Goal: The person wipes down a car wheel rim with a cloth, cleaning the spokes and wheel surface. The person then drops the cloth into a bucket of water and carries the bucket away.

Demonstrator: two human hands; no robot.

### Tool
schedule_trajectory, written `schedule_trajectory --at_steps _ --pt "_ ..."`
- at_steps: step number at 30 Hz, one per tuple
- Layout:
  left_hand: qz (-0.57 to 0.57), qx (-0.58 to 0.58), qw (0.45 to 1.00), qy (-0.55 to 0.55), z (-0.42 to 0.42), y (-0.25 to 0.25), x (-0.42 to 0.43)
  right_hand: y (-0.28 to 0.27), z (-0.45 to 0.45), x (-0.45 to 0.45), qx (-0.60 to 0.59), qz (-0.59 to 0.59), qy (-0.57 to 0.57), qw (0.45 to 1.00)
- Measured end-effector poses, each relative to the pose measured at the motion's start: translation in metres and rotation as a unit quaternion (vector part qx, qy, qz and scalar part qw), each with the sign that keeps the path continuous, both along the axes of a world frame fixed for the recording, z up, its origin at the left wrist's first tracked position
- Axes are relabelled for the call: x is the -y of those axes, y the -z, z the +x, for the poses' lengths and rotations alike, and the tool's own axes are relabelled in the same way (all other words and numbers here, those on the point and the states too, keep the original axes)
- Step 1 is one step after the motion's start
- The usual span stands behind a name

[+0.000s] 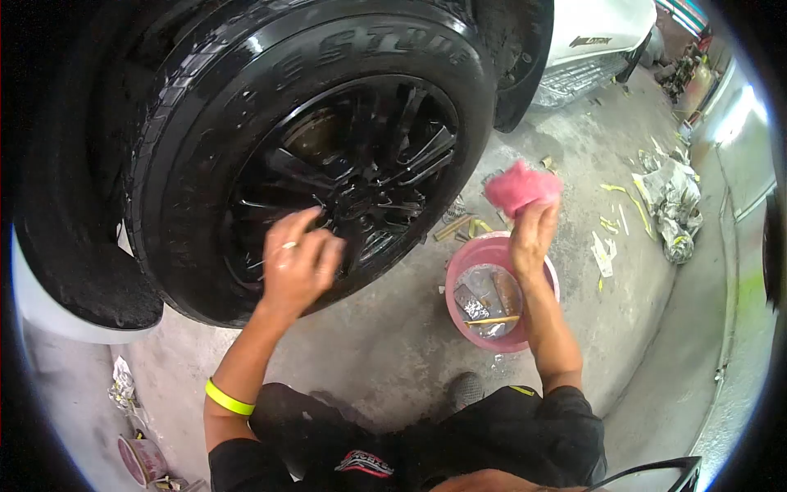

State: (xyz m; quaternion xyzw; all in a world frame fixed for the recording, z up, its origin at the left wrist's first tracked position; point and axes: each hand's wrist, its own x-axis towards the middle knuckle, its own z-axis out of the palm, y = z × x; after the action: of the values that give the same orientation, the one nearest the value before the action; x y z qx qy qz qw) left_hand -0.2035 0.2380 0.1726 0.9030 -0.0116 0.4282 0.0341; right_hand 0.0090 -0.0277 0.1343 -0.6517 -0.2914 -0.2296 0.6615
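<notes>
My right hand (pixel 534 235) is closed around the lower end of a bunched pink cloth (pixel 520 189), raised beside the wheel and above the bucket. My left hand (pixel 300 258), with a ring on one finger, is in front of the lower part of the black wheel rim (pixel 354 197). Its fingers are bent and apart, partly blurred, and hold nothing. Whether they touch the rim I cannot tell. The large black tyre (pixel 201 197) looks wet. Below my right hand, a pink bucket (pixel 452 307) holds water, a yellow stick (pixel 493 320) and a brown block (pixel 507 297).
The white vehicle's body and side step (pixel 574 80) extend to the upper right. Crumpled masking paper (pixel 670 197) and yellow tape strips (pixel 635 205) lie on the concrete floor near the right wall. Another pink bucket (pixel 142 459) is at the lower left.
</notes>
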Motion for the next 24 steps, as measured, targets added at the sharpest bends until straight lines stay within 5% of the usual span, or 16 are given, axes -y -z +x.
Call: schedule_trajectory --at_steps 4,6,8,12,14,15,16,21,22,24 --pt "0.118 0.162 0.974 -0.107 -0.039 0.019 -0.053 -0.076 -0.007 -0.044 0.107 0.014 -0.062 0.992" --pt "0.136 0.090 0.981 -0.108 -0.045 0.024 -0.055 -0.117 -0.026 -0.083 0.185 -0.090 -0.083 0.975" --pt "0.165 0.069 0.977 -0.114 -0.041 0.032 -0.055 -0.123 -0.014 -0.126 0.342 -0.192 -0.003 0.920" --pt "0.141 0.035 0.983 -0.112 -0.024 0.054 -0.059 -0.081 0.031 -0.189 0.444 -0.154 0.133 0.873" --pt "0.030 0.091 0.993 -0.071 -0.014 0.065 -0.057 -0.062 -0.004 -0.226 0.241 -0.084 0.169 0.952" --pt "0.027 0.089 0.993 -0.068 -0.008 0.066 -0.057 -0.050 -0.012 -0.250 0.274 -0.016 0.187 0.943" --pt "-0.025 0.104 0.991 -0.079 -0.009 0.063 -0.055 -0.042 -0.009 -0.258 0.209 -0.043 0.223 0.951" --pt "-0.197 0.125 0.970 -0.064 -0.007 0.054 -0.056 -0.007 -0.026 -0.244 0.239 -0.084 0.211 0.944" --pt "-0.203 0.015 0.973 -0.107 -0.007 0.045 -0.052 0.023 -0.031 -0.233 0.089 -0.117 0.031 0.989" --pt "-0.198 -0.096 0.965 -0.145 -0.007 0.037 -0.048 0.057 -0.061 -0.237 0.037 -0.004 -0.002 0.999"
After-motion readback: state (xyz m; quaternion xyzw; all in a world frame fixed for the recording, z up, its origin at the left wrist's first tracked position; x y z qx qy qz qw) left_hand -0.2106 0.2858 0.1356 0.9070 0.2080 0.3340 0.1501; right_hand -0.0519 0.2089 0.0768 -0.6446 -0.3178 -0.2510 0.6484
